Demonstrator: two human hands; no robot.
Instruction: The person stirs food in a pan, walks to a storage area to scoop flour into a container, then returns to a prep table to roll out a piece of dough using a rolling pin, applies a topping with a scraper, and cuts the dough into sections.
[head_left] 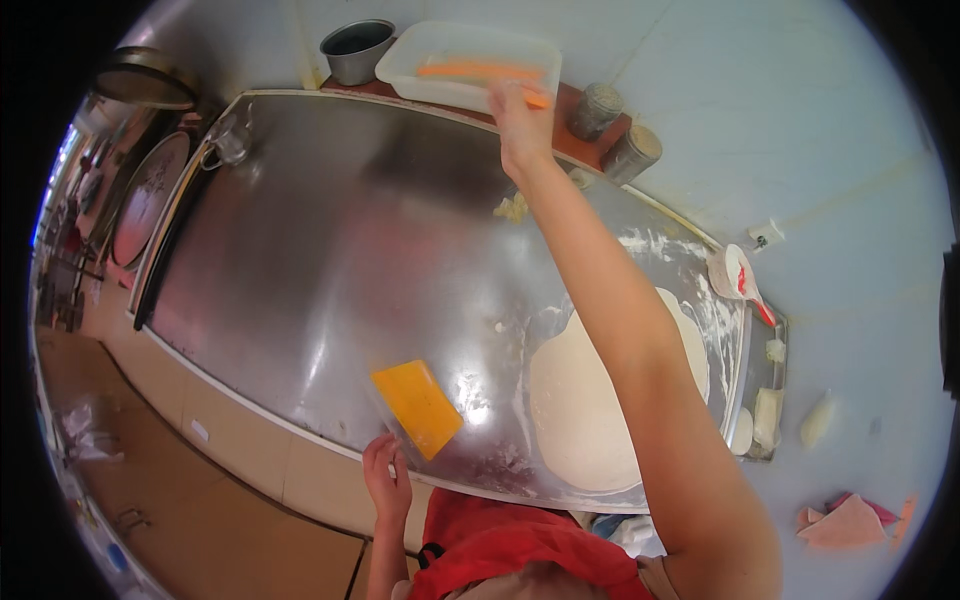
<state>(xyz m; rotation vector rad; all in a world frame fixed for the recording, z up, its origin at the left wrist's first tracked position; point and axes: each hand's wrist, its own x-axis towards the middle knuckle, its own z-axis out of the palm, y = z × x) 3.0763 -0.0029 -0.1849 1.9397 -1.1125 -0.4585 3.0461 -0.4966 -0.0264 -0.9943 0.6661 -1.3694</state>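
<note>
At the far side, my right hand is closed on an orange object, at the near rim of a white plastic tub. The object is blurred and partly hidden by my fingers, so its kind is unclear. Inside the tub lies a long orange strip, also blurred. My left hand is at the table's front edge, fingers loosely bent and apart, beside a flat yellow block with clear plastic along its side. Under my right arm, a rolled-out sheet of dough lies on the metal table.
A round metal tin stands left of the tub, and two jars stand right of it. A glass jug sits at the far left corner. Flour and a white scoop are at the right, beside a narrow metal tray.
</note>
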